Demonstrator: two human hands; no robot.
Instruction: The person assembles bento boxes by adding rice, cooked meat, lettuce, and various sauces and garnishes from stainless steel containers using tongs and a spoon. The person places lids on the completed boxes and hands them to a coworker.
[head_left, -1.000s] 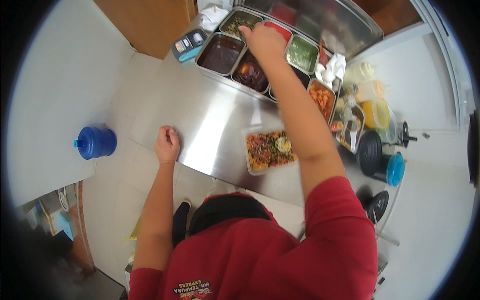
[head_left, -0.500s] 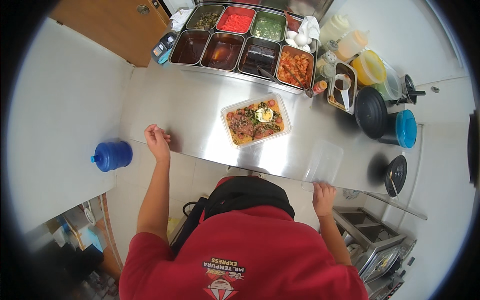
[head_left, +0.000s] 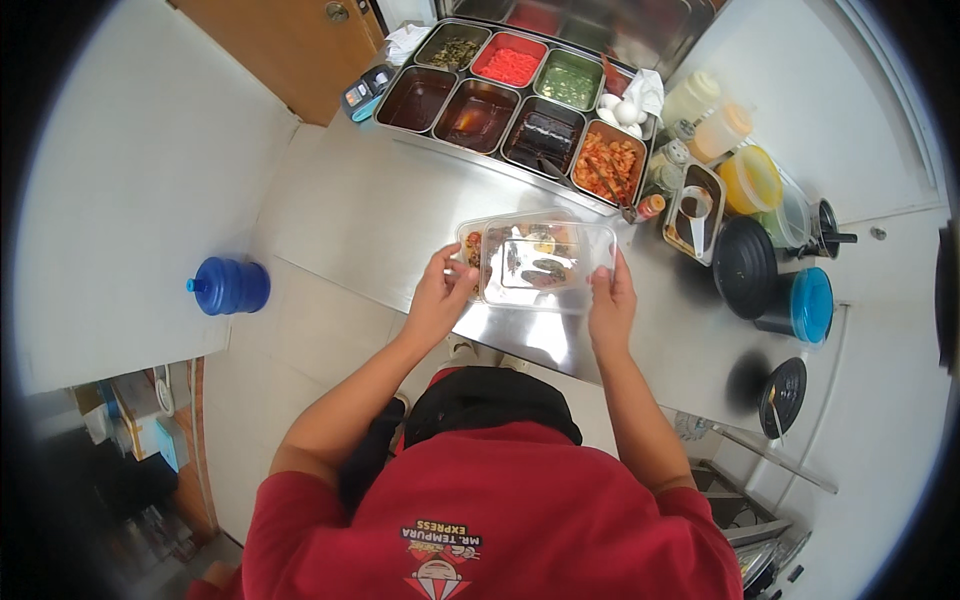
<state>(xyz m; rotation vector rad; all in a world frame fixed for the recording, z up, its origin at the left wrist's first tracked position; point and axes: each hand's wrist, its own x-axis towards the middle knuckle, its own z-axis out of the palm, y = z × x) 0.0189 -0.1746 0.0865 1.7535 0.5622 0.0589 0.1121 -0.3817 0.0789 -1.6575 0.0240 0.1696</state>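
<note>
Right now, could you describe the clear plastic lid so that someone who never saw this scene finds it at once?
Start at the steel counter, near its front edge, between the left hand and the right hand. There, over the food container and offset to its right, is the clear lid. Unlike the container, it carries no food itself; food only shows through it.

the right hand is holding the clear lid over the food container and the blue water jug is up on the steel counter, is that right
Not quite: the blue water jug is on the floor, left of the steel counter, as the head view shows. The right hand is holding the clear lid over the food container, as you say.
</note>
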